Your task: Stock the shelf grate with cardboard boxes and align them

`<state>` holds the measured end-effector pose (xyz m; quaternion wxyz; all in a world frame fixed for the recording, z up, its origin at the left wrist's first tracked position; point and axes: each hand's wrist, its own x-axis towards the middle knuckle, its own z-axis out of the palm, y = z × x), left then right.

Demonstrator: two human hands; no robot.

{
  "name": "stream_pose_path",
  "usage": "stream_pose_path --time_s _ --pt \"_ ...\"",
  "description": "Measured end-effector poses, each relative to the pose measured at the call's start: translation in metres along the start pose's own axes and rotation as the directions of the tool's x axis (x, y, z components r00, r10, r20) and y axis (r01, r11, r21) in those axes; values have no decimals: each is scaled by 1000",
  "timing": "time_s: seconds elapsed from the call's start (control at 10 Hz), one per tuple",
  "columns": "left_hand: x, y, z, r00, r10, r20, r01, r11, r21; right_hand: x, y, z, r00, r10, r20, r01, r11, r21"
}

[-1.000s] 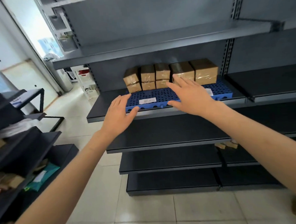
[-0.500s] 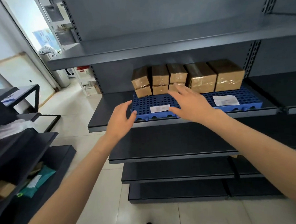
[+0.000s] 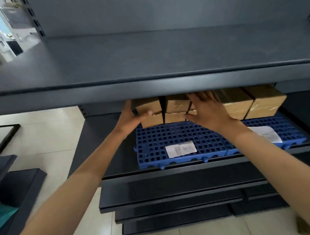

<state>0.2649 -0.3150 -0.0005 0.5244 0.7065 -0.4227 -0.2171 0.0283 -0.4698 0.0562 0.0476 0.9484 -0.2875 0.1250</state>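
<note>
1. Cardboard boxes [image 3: 237, 105] stand in a row along the back of the blue grate [image 3: 178, 139], head view. The row's long axis runs left to right, directly ahead of both hands.
2. Left hand [image 3: 131, 118] grips the leftmost box [image 3: 148, 107], thumb across its front face and fingers round its left side. This hand is at the row's end, so it seems best placed to press the row rightward.
3. Right hand [image 3: 209, 112] lies flat against the fronts of the middle boxes, fingers spread and straight, holding nothing.
4. Upper shelf [image 3: 149, 89] cuts off the box tops and the right fingertips. The boxes behind the right hand are mostly hidden. A dark gap shows beside the leftmost box. Print on the paper label [image 3: 181, 149] is illegible.
</note>
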Motion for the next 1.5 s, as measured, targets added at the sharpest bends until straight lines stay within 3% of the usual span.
stream_pose_path --time_s 0.1,0.3,0.5,0.7,1.0,1.2,1.4,1.5 --pt "12 -7 14 999 8 39 -7 999 -38 15 8 10 999 12 44 -12 1000 0" --pt "18 -8 27 995 77 67 -83 992 97 18 16 26 997 -75 1 75 996 -46" --pt "22 -10 26 995 6 103 -20 991 133 20 22 34 995 -102 -15 100 990 -99" --pt "19 -1 23 990 -14 143 -7 989 145 17 23 40 993 -90 -83 88 996 -28" --pt "9 11 28 995 78 56 -84 991 109 10 21 32 990 -113 -82 117 992 46" --pt "-9 24 28 999 53 3 -53 979 199 -5 24 24 987 -118 -105 127 988 92" --pt "-46 37 33 988 63 -139 -19 955 295 -35 29 12 979 -152 -136 174 970 168" --pt "-78 53 48 971 121 -207 -67 966 250 -56 32 2 985 -135 -107 155 964 216"
